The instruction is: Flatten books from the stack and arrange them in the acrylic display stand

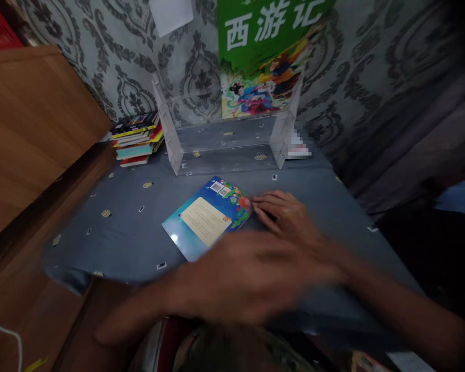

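Note:
A blue children's book [207, 219] lies back cover up on the grey cloth-covered table [132, 227]. My right hand [289, 214] rests flat on the cloth with its fingertips touching the book's right corner, fingers stretched out. My left hand [240, 276] sweeps across in front of the book, smeared by motion, so its fingers cannot be made out. It seems to hold nothing.
A clear acrylic book stand [225, 150] sits at the back of the table, with a green picture book [267, 57] upright in it against the patterned wall. A stack of books [137, 138] lies at the back left. A wooden cabinet [31, 119] stands to the left.

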`<state>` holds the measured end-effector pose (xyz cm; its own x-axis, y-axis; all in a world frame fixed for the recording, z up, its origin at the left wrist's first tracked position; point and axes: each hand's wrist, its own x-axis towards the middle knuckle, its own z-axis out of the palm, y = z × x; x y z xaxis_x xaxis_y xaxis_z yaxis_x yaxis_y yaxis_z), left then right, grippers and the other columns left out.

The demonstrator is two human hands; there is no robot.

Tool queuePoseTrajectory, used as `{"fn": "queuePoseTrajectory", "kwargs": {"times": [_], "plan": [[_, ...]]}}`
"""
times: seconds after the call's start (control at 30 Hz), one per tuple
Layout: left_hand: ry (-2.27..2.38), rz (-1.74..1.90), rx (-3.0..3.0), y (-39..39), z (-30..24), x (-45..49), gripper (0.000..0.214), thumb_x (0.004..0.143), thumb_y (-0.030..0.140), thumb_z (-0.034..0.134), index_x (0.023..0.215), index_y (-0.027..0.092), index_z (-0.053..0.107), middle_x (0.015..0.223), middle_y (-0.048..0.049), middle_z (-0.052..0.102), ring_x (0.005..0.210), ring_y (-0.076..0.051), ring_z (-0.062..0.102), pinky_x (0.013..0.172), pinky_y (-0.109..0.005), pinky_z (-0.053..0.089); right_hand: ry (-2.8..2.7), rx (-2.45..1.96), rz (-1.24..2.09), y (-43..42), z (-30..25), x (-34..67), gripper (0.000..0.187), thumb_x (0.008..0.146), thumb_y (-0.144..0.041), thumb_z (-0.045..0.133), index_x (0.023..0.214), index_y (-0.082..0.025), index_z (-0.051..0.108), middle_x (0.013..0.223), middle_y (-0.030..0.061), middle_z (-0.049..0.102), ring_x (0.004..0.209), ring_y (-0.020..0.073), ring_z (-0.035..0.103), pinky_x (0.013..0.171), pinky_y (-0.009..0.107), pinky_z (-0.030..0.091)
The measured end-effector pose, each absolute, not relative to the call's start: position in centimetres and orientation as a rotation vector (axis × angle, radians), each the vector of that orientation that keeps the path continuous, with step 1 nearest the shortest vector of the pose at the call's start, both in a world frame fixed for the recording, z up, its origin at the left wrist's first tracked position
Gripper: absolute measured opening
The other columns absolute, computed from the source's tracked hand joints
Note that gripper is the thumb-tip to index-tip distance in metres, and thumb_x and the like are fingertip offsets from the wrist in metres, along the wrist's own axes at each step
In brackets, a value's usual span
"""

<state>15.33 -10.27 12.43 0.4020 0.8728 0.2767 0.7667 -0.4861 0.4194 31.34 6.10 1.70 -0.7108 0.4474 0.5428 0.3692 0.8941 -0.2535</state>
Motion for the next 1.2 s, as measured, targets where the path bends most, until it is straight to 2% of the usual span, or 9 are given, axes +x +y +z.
{"fn": "queuePoseTrajectory", "kwargs": {"times": [0.07, 0.17, 0.23, 0.37, 0.53, 0.67, 0.83, 1.03, 1.2], "plan": [[1.621, 0.705, 2.348, -8.7, 11.2, 12.7, 0.037, 0.103, 0.030, 0.034, 0.131, 0.028, 0.058, 0.127, -0.0042, 0.066, 0.119, -0.019, 0.061, 0.102, -0.037, 0.050, -2.472, -0.567, 0.152, 5.8, 1.8, 31.3, 0.030, 0.099, -0.026, 0.046, 0.103, -0.020, 0.075, 0.105, 0.0116, 0.077, 0.096, 0.0276, 0.066, 0.083, 0.045, 0.051], [2.354, 0.419, 2.117, -7.2, 8.1, 8.3, 0.041, 0.100, 0.032, 0.043, 0.137, 0.018, 0.051, 0.133, -0.0168, 0.060, 0.119, -0.031, 0.059, 0.097, -0.050, 0.049, -2.489, -0.554, 0.125, 5.4, 2.0, 31.3, 0.028, 0.099, -0.024, 0.047, 0.109, -0.019, 0.073, 0.109, 0.0107, 0.076, 0.099, 0.0268, 0.067, 0.086, 0.045, 0.051], [2.530, 0.193, 2.035, -7.2, 6.3, 6.3, 0.042, 0.099, 0.032, 0.044, 0.137, 0.016, 0.050, 0.132, -0.0181, 0.060, 0.118, -0.033, 0.058, 0.096, -0.050, 0.048, -2.485, -0.568, 0.133, 5.2, 1.9, 31.3, 0.027, 0.098, -0.022, 0.048, 0.111, -0.018, 0.072, 0.110, 0.0111, 0.076, 0.101, 0.0270, 0.067, 0.089, 0.046, 0.051], [2.447, 0.149, 2.141, -8.6, 4.7, 5.6, 0.039, 0.102, 0.032, 0.037, 0.135, 0.017, 0.052, 0.123, -0.0144, 0.064, 0.111, -0.029, 0.060, 0.095, -0.045, 0.048, -2.480, -0.635, 0.201, 4.8, 1.5, 31.3, 0.028, 0.097, -0.024, 0.051, 0.116, -0.018, 0.071, 0.115, 0.0138, 0.074, 0.106, 0.0293, 0.066, 0.092, 0.050, 0.052], [2.462, 0.164, 2.210, -10.1, 4.4, 6.6, 0.039, 0.101, 0.031, 0.038, 0.134, 0.018, 0.054, 0.126, -0.0149, 0.062, 0.110, -0.029, 0.059, 0.094, -0.046, 0.049, -2.512, -0.641, 0.219, 3.2, 1.3, 32.3, 0.035, 0.095, -0.031, 0.057, 0.125, -0.016, 0.066, 0.123, 0.0159, 0.070, 0.113, 0.0307, 0.063, 0.096, 0.050, 0.053], [2.384, 0.215, 2.261, -11.3, 3.6, 6.4, 0.041, 0.101, 0.032, 0.037, 0.136, 0.019, 0.055, 0.134, -0.0163, 0.059, 0.116, -0.031, 0.057, 0.096, -0.050, 0.049, -2.549, -0.613, 0.197, 0.2, 1.7, 34.5, 0.053, 0.092, -0.044, 0.062, 0.137, -0.016, 0.057, 0.129, 0.0172, 0.066, 0.118, 0.0320, 0.060, 0.099, 0.052, 0.052], [2.202, 0.387, 2.383, -13.0, 2.9, 6.0, 0.041, 0.102, 0.036, 0.036, 0.135, 0.022, 0.056, 0.139, -0.0129, 0.057, 0.124, -0.030, 0.055, 0.105, -0.052, 0.046, -2.571, -0.582, 0.117, -5.4, 1.5, 37.2, 0.073, 0.088, -0.053, 0.066, 0.144, -0.009, 0.048, 0.132, 0.0199, 0.062, 0.120, 0.0336, 0.055, 0.098, 0.053, 0.051], [2.011, 0.428, 2.381, -14.7, 3.2, 6.6, 0.042, 0.102, 0.039, 0.040, 0.139, 0.026, 0.054, 0.146, -0.0099, 0.054, 0.130, -0.031, 0.053, 0.107, -0.055, 0.046, -2.340, -0.677, -0.016, -9.7, -0.4, 37.9, 0.036, 0.092, -0.017, 0.060, 0.127, -0.012, 0.062, 0.107, 0.0145, 0.068, 0.100, 0.0274, 0.059, 0.091, 0.048, 0.054], [1.934, 0.382, 2.370, -15.5, 3.8, 6.7, 0.044, 0.102, 0.042, 0.039, 0.142, 0.028, 0.051, 0.150, -0.0081, 0.051, 0.134, -0.031, 0.050, 0.110, -0.056, 0.045, -2.210, -0.671, 0.012, -10.0, -0.7, 37.6, 0.031, 0.092, -0.016, 0.062, 0.122, -0.015, 0.064, 0.098, 0.0112, 0.067, 0.093, 0.0244, 0.060, 0.086, 0.045, 0.055]]}}
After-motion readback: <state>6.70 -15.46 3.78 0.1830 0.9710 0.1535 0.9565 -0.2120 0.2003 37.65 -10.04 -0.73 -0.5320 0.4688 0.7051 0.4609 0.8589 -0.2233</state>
